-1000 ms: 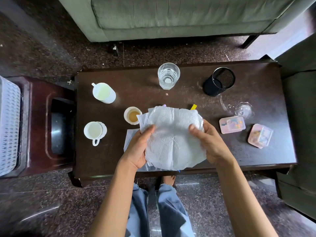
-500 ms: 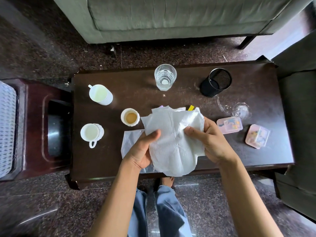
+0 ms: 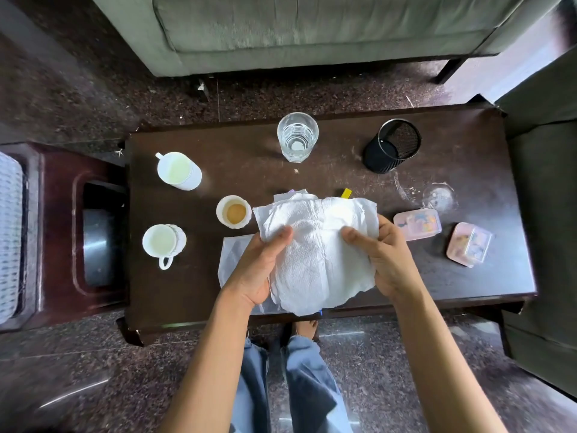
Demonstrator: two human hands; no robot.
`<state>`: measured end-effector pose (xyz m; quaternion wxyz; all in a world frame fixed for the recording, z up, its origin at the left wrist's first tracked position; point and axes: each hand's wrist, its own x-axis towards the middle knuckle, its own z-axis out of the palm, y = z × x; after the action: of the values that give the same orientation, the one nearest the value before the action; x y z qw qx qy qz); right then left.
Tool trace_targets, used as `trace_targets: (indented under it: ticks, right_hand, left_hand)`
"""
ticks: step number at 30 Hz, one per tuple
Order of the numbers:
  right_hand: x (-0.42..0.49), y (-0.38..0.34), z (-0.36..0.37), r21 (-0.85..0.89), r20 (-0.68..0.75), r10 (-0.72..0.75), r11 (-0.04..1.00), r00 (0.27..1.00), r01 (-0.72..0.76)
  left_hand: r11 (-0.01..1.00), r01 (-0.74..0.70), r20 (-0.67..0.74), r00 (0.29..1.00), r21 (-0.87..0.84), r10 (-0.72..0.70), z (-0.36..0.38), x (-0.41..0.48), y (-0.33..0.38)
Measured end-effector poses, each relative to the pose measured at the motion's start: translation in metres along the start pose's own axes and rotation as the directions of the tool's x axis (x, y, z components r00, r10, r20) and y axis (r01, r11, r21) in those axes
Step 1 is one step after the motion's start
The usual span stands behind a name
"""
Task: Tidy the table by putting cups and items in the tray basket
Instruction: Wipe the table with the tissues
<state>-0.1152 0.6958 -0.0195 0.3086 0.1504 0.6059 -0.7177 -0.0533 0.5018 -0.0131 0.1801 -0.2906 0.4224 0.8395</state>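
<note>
My left hand [image 3: 260, 267] and my right hand [image 3: 382, 254] both grip a bundle of white paper napkins [image 3: 318, 254] above the near middle of the dark wooden table [image 3: 312, 176]. Thumbs press on top, fingers curl underneath. Another napkin [image 3: 232, 254] lies flat on the table below. Two white cups [image 3: 178, 170] [image 3: 163, 243] and a small cup of brown liquid [image 3: 234, 211] stand to the left. A clear glass [image 3: 297, 136] stands at the far middle. The white tray basket [image 3: 9, 235] shows at the left frame edge.
A black mesh pen holder [image 3: 392, 145] stands at the far right. An overturned clear glass [image 3: 438, 196] and two pink-lidded plastic boxes [image 3: 416, 223] [image 3: 468, 247] lie on the right. A dark stool [image 3: 71, 232] is left of the table, a grey sofa [image 3: 312, 29] beyond.
My hands have drawn closer together, gathering and crumpling the napkins into a tighter bundle. The view has shifted slightly.
</note>
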Motion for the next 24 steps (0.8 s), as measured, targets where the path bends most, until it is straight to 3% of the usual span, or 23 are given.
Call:
trace_targets:
  ticks: [6,9,11,12,14,16,18,22,24]
  right_hand:
    - [0.006,-0.001,-0.008,0.089,-0.011,0.04,0.995,0.999,-0.039]
    - [0.012,0.006,-0.013,-0.026,-0.208,0.03,0.999,0.978,-0.036]
    - [0.008,0.002,-0.012,-0.295,-0.368,-0.192,0.952,0.91,0.081]
    - [0.004,-0.007,-0.009,-0.397,-0.339,-0.34,0.897,0.877,0.194]
    - [-0.004,-0.036,0.003,-0.524,-0.012,-0.533,0.724,0.846,0.449]
    - [0.0,-0.063,0.015,-0.576,0.379,-0.441,0.576,0.814,0.58]
    - [0.015,-0.079,0.026,-0.607,0.556,-0.224,0.548,0.8,0.575]
    - [0.037,-0.106,0.025,-0.7,0.59,0.164,0.591,0.791,0.4]
    - [0.044,-0.112,0.015,-0.731,0.576,0.251,0.584,0.778,0.353]
  left_hand:
    - [0.999,0.033,-0.055,0.998,0.012,-0.032,-0.001,0.001,0.001]
    - [1.0,0.019,-0.036,0.999,0.01,-0.019,-0.001,0.002,0.002]
    - [0.999,0.019,-0.017,1.0,0.034,-0.019,0.0,0.002,0.006]
    - [0.998,0.025,-0.008,1.0,0.05,-0.025,0.001,0.002,0.01]
    - [0.994,0.032,0.022,0.999,0.101,-0.034,0.001,0.003,0.019]
    - [0.982,0.042,0.077,0.995,0.186,-0.057,0.004,0.003,0.033]
    - [0.962,0.051,0.152,0.984,0.269,-0.095,0.008,0.005,0.049]
    - [0.919,-0.004,0.265,0.958,0.394,-0.11,0.016,0.011,0.084]
    - [0.908,-0.028,0.276,0.956,0.417,-0.097,0.018,0.015,0.097]
